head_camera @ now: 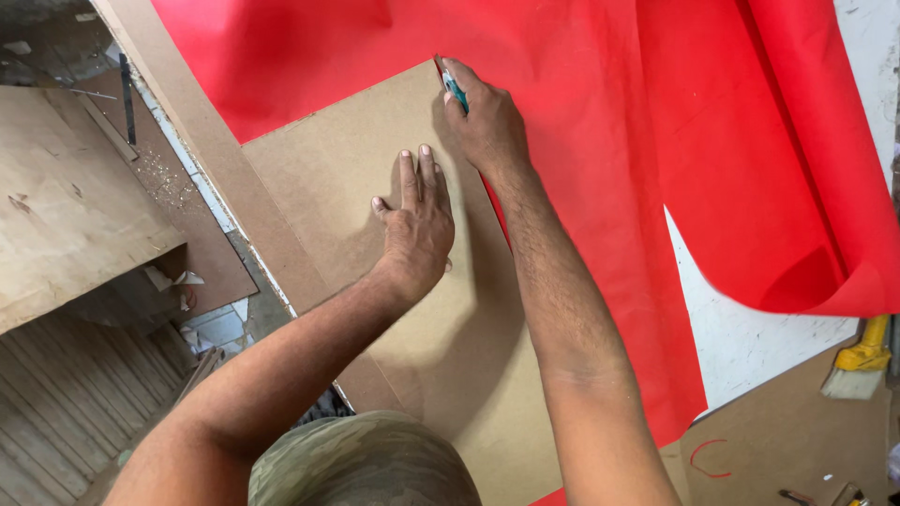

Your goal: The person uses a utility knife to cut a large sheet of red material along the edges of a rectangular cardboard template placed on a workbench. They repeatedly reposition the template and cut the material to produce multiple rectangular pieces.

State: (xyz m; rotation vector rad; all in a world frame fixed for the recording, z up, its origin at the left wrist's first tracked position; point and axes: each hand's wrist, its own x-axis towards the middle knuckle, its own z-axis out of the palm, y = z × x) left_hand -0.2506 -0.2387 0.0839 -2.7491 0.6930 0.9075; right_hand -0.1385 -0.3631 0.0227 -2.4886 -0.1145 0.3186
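A brown fibreboard panel (337,178) lies on a large red sheet (581,112) spread over the worktable. My left hand (417,220) presses flat on the panel, fingers together and pointing away from me. My right hand (483,117) is closed around a small teal-handled cutter (455,91) at the panel's far right corner, its tip against the panel's edge where it meets the red sheet. The blade itself is hidden by my fingers.
The red sheet curls up into a roll (825,272) at the right. A yellow-handled brush (858,361) lies on a brown board at lower right. Left of the table edge (202,141) are plywood boards (66,206), sawdust and wooden slats on the floor.
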